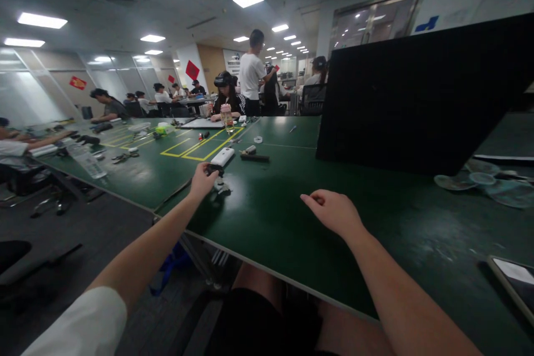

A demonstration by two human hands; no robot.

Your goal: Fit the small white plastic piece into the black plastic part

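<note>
My left hand point(202, 180) reaches over the green table, its fingers closed on a small black object point(215, 169) whose kind I cannot make out. Just below it lie small crumpled, pale and dark pieces point(222, 187), blurred. A white rounded case point(222, 156) sits right beyond the fingers. My right hand point(331, 210) is above the table's near part, fingers curled in, thumb pointing left. Nothing shows in it. To the left hand's right lie a dark bar point(255, 158) and a small beige piece point(250, 149).
A large black panel point(409, 100) stands on the right, with clear plastic discs point(484, 179) beside it. A phone point(515, 283) lies at the right edge. A water bottle point(87, 160), a drink bottle point(227, 118) and yellow tape lines point(200, 147) are farther left. People work beyond.
</note>
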